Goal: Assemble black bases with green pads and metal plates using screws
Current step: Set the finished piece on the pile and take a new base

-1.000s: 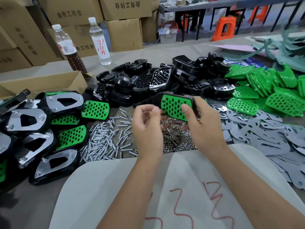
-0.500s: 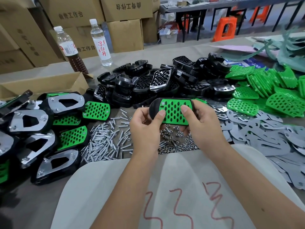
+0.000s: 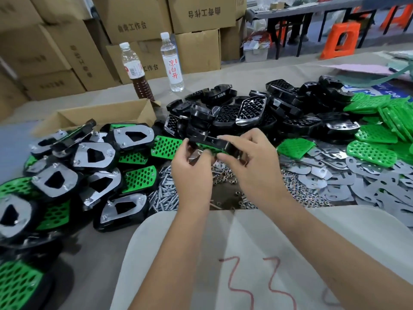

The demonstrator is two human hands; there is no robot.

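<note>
Black plastic base with a green perforated pad [image 3: 214, 146] seated in it sits between both hands, held edge-on above the heap of small silver nuts [image 3: 225, 177] near the front edge of the desk. Left hand [image 3: 192, 171] pinches its left end; right hand [image 3: 252, 162] curls fingers over the top and right end. No metal plate shows on this piece, so I judge plate and screws are yet to go on. Just left of the hands lie loose silver screws [image 3: 166, 195]. At the left edge, finished black-and-green units with shiny plates screwed on [image 3: 96, 157] are piled many deep. Bare black bases [image 3: 252, 113] heap toward the far edge, loose green pads [image 3: 380, 130] and flat grey metal plates [image 3: 368, 189] at the right edge, so much stock remains.
</note>
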